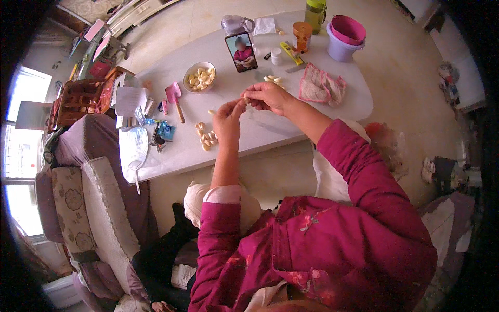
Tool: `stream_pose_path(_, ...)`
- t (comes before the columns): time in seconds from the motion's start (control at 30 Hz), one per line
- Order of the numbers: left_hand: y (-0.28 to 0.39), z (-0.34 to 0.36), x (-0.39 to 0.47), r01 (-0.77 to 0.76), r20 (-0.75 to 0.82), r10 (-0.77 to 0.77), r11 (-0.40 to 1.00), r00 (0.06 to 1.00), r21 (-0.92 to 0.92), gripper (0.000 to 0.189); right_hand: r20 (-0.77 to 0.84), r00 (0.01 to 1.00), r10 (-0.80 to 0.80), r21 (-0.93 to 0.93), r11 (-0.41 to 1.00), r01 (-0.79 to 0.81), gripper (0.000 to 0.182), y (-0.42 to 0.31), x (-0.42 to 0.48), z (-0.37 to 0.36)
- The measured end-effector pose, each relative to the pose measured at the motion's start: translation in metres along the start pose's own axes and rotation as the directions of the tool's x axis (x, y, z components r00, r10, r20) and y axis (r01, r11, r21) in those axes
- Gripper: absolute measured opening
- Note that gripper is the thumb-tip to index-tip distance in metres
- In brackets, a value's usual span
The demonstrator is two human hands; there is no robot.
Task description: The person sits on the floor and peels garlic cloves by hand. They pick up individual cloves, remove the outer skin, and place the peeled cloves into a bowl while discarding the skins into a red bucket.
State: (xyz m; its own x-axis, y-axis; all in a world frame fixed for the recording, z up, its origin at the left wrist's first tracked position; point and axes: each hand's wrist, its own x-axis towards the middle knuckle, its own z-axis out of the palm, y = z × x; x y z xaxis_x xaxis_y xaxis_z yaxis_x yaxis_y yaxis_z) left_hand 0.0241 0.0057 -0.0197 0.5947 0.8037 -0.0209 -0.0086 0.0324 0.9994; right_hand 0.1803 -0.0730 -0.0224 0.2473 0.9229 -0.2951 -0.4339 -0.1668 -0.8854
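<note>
Over the white table, my left hand and my right hand meet at the fingertips around one small pale garlic clove. Unpeeled garlic cloves lie in a loose group to the left of my left wrist, with a single pale clove just above them. Peeled-looking cloves fill a bowl farther back on the left. A few more pale cloves rest on the table just beyond my right hand.
A phone stands upright behind my hands. Rightward are a yellow utility knife, an orange jar, a pink-edged cloth and a lilac bucket. Leftward lie a pink scoop and a clear fan. Another person's hand shows below.
</note>
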Motion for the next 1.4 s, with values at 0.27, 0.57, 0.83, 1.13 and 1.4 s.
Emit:
stream_pose_path(0.27,0.006,0.002,-0.005,-0.055,0.016,0.053,0.991,0.998,0.123,0.025,0.003,1.000,-0.012,-0.084,0.996,0.012,0.018,-0.003,-0.002,0.002)
stream_pose_path(0.57,0.005,0.003,-0.009,-0.035,0.013,0.034,0.997,0.999,0.072,0.023,-0.010,1.000,-0.026,-0.128,0.991,0.025,0.017,-0.003,-0.004,0.002)
stream_pose_path(0.83,0.002,0.003,-0.011,-0.060,-0.068,0.077,0.973,0.995,0.223,0.019,0.011,1.000,-0.007,-0.096,0.995,0.008,0.018,-0.003,-0.006,0.006)
stream_pose_path(1.13,-0.001,0.004,-0.012,-0.134,-0.151,0.158,0.979,0.976,0.157,0.014,0.005,1.000,0.014,0.026,1.000,-0.014,0.017,-0.009,-0.014,0.018)
stream_pose_path(1.4,0.001,0.003,-0.011,-0.154,-0.092,0.187,0.947,0.978,0.283,0.016,0.059,0.996,0.070,0.011,0.997,-0.071,0.022,-0.008,-0.009,0.013)
